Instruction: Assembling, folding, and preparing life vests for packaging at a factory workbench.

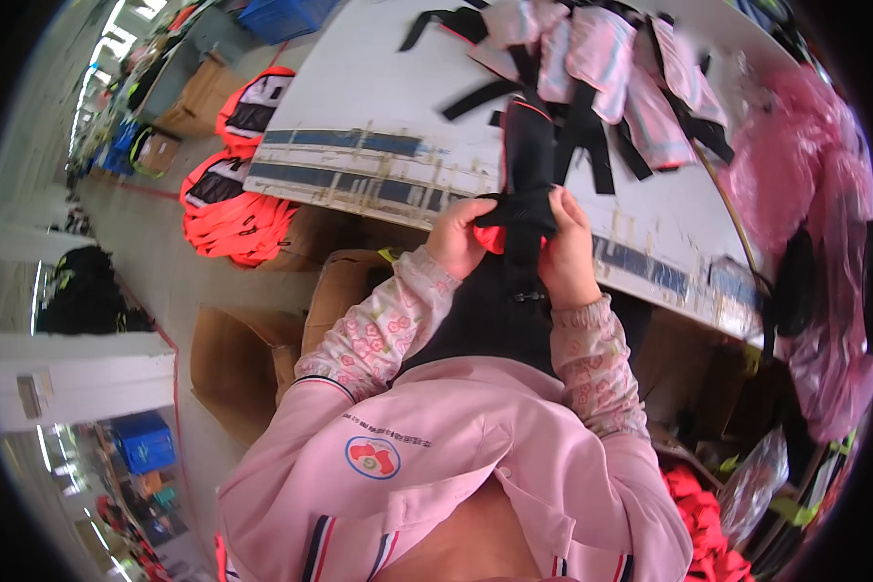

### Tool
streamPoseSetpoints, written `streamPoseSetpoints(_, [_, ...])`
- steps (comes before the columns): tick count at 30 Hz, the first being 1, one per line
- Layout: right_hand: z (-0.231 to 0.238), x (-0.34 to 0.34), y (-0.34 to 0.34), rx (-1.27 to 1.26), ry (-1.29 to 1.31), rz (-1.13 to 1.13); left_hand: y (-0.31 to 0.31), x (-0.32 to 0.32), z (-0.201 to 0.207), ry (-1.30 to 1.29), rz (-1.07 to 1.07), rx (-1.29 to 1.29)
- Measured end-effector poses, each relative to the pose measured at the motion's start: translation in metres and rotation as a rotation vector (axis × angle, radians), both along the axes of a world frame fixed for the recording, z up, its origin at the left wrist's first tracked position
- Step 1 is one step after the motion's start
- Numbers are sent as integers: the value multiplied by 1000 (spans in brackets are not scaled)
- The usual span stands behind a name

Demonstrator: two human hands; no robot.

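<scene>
Head view: black strap piece (pixel 529 155) with orange-red edging, held in two hands at the near edge of a white worktable (pixel 359 78).
Left hand (pixel 461 236): thumb and fingers drawn in, gripping the left side of a folded black band across the piece; fingertips partly hidden. Right hand (pixel 568 247): curled, gripping the right side, thumb uppermost; fingers beneath out of sight. Piece: far end lying on the tabletop, near end hanging over the edge between the hands, its lower limit lost against dark clothing. Beyond: pink-and-grey pieces (pixel 597 68) with black straps, overlapping, count unclear, cut off above, some straps blurred. Left: orange-red bundle (pixel 238 228), partly behind the table; open cardboard box (pixel 238 359), interior unreadable.
</scene>
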State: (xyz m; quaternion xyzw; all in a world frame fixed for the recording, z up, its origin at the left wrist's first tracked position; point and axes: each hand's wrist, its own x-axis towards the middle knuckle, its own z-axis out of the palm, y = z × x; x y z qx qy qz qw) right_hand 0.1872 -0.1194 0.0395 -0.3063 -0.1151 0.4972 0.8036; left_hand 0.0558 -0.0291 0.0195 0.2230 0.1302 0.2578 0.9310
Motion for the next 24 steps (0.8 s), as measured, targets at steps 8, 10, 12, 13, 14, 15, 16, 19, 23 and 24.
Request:
streamPoseSetpoints(8, [25, -2, -21, 111, -83, 87, -6, 8, 37, 218, -8, 261])
streamPoseSetpoints(10, [37, -3, -20, 157, -237, 71, -19, 6, 53, 381, -18, 162])
streamPoseSetpoints(12, [44, -11, -19, 42, -139, -51, -22, 1, 45, 315, 10, 30])
streamPoseSetpoints(13, [42, -11, -18, 45, -145, -35, -24, 1, 39, 264, 47, -74])
streamPoseSetpoints(14, [37, -11, -18, -46, -387, -107, -25, 0, 32, 258, 60, -77])
streamPoseSetpoints(15, [32, -9, -17, -135, -628, -188, -26, -1, 32, 105, 24, -130])
streamPoseSetpoints(16, [27, -7, -18, -133, -631, -184, -26, -2, 32, -48, -13, -182])
streamPoseSetpoints(19, [13, 2, -21, -135, -1083, -372, -19, -9, 26, -129, -133, -111])
streamPoseSetpoints(23, [9, 15, -20, -168, -902, -377, -11, -15, 19, -158, -242, -4])
streamPoseSetpoints(24, [4, 20, -20, -128, -864, -338, -14, -14, 20, -155, -230, 50])
